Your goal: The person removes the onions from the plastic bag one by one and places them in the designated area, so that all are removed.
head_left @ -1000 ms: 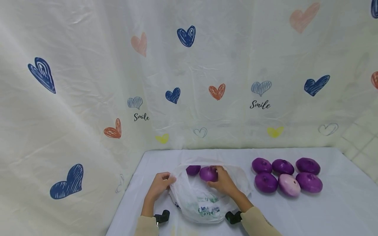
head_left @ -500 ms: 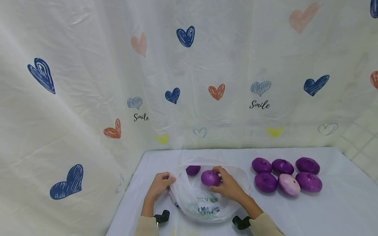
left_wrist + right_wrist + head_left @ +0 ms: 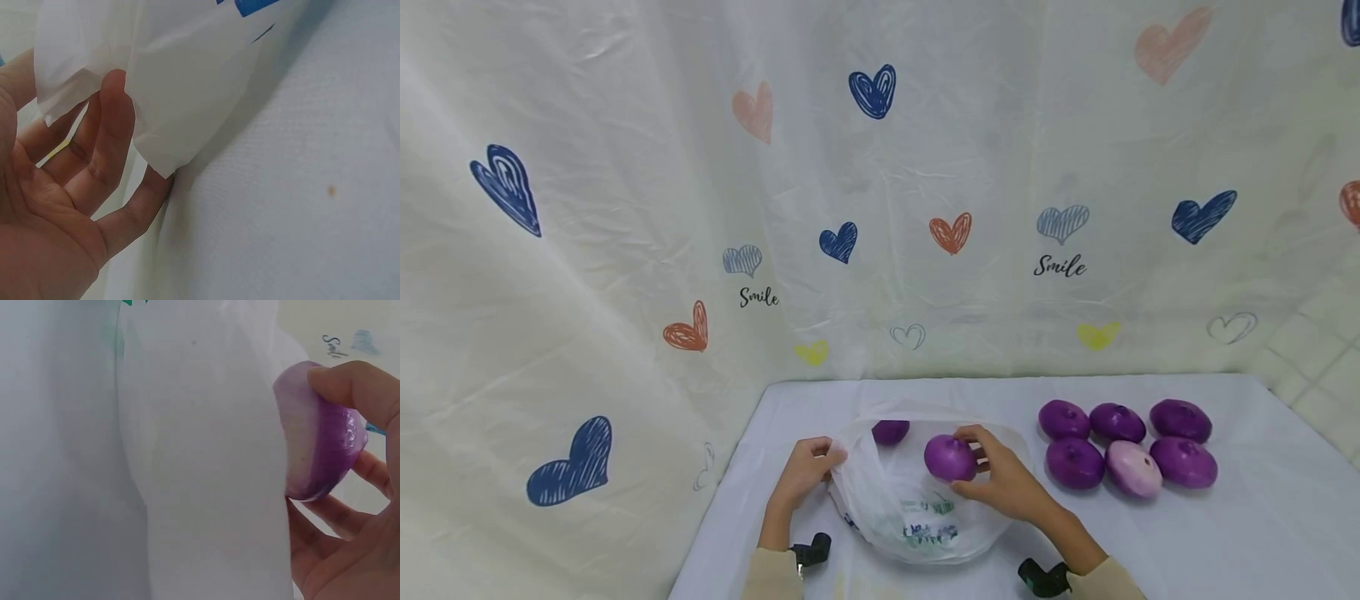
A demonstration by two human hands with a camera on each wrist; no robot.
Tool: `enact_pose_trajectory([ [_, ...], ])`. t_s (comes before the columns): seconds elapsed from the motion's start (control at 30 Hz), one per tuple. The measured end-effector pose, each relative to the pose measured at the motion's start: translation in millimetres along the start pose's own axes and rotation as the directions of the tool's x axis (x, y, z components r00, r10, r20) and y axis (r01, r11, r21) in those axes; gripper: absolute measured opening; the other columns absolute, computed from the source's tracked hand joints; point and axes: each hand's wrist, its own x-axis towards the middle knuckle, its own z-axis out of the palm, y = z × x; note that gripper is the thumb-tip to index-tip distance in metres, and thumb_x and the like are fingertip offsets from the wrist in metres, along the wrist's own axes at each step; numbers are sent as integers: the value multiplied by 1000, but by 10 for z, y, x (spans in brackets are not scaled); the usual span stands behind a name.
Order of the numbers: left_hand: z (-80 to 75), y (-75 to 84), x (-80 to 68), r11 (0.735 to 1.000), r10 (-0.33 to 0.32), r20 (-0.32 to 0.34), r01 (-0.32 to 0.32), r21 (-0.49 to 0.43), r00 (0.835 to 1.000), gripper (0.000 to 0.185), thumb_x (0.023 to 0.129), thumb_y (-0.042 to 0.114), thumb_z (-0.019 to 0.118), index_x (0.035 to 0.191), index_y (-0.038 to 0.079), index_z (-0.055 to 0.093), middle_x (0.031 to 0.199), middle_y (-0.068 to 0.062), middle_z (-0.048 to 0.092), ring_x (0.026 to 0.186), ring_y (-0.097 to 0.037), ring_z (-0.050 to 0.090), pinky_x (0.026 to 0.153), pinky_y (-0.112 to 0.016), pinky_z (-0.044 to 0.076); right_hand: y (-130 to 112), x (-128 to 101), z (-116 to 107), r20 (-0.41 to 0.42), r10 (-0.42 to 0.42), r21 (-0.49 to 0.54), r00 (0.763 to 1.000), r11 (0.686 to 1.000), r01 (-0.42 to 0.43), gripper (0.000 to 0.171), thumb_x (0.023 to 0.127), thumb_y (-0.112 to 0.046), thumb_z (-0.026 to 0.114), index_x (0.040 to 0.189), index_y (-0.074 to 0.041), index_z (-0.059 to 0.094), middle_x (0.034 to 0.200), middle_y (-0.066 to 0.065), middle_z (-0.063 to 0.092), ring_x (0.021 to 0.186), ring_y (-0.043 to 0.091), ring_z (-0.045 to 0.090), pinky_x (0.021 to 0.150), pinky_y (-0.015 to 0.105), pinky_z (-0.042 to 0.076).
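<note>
A white plastic bag (image 3: pixel 917 521) with green and blue print lies on the table, its mouth spread wide. My left hand (image 3: pixel 807 471) pinches the left edge of that mouth; in the left wrist view the thin plastic (image 3: pixel 181 94) passes between thumb and fingers. Over the right part of the opening, my right hand (image 3: pixel 1003 479) grips a purple onion (image 3: pixel 951 458) between thumb and fingers. The right wrist view shows the same onion (image 3: pixel 319 431) partly behind the bag's side. Another purple onion (image 3: pixel 891 432) sits inside the bag, toward the back left, partly hidden.
To the right of the bag, several purple onions stand in two rows on the white-covered table (image 3: pixel 1247 533). A paler, pinkish one (image 3: pixel 1133 469) is in the front row. Behind the table hangs a curtain (image 3: pixel 1000 325) printed with hearts.
My right hand has drawn the onion to the right and toward me, away from the other onion in the bag. The left hand has stayed on the bag's edge.
</note>
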Motion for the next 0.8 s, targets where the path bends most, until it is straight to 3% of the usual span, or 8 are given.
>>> enact_pose_trajectory([
  [0.4, -4, -21, 5, 1000, 4, 4, -5, 22, 1000, 23, 94, 26, 73, 101, 4, 73, 86, -4, 63, 73, -16, 57, 65, -30, 49, 12, -236, -292, -59, -43, 47, 997, 998, 46, 67, 83, -31, 86, 136, -18, 49, 136, 13, 57, 111, 27, 63, 91, 31, 56],
  [0.63, -7, -14, 5, 1000, 12, 7, -12, 27, 1000, 23, 95, 27, 73, 102, 4, 73, 86, -3, 63, 74, -17, 56, 65, -30, 49, 42, -340, -461, -141, -83, -12, 986, 997, 82, 65, 83, -27, 86, 136, -16, 51, 133, 9, 60, 112, 14, 62, 89, 27, 56],
  [0.8, -8, -10, 6, 999, 16, 8, -16, 35, 1000, 23, 95, 26, 73, 101, 4, 72, 85, -3, 63, 73, -16, 56, 64, -30, 48, 83, -417, -556, -165, -59, -31, 985, 998, 54, 66, 84, -28, 85, 138, -15, 49, 134, 8, 58, 112, 10, 60, 89, 24, 56],
])
